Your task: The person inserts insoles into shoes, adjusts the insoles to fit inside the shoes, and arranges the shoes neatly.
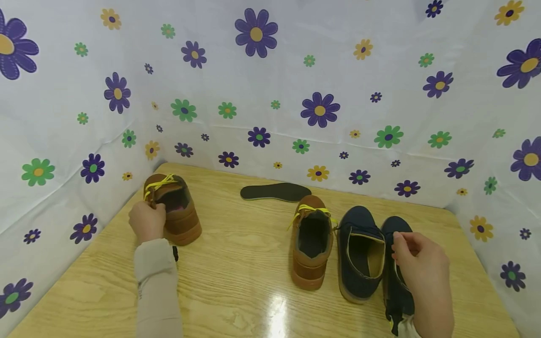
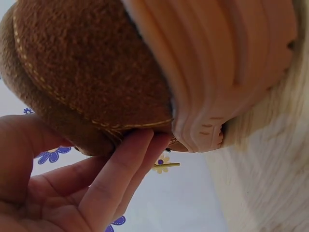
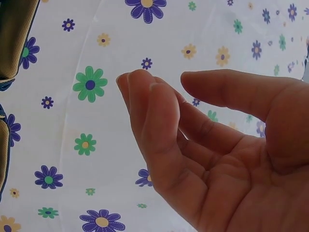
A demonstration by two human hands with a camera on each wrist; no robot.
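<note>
My left hand [image 1: 148, 221] grips the side edge of a brown suede shoe [image 1: 182, 225] with yellow laces at the far left of the table. In the left wrist view, thumb and fingers pinch the shoe's upper [image 2: 87, 63] above its tan rubber sole [image 2: 212, 77]. Whether that sole rests fully on the wood cannot be told. Over the rightmost navy shoe [image 1: 395, 223], my right hand [image 1: 427, 267] hovers with loosely bent fingers. A gap shows between its thumb and fingers [image 3: 161, 116] in the right wrist view, and nothing is held there.
A second brown shoe [image 1: 310, 272] with yellow laces stands right of centre, beside another navy shoe [image 1: 348, 267]. Behind them lies a dark insole [image 1: 274, 192] near the back edge of the wooden table [image 1: 236, 263]. Flower-printed white cloth [image 1: 270, 80] surrounds the table's back and sides.
</note>
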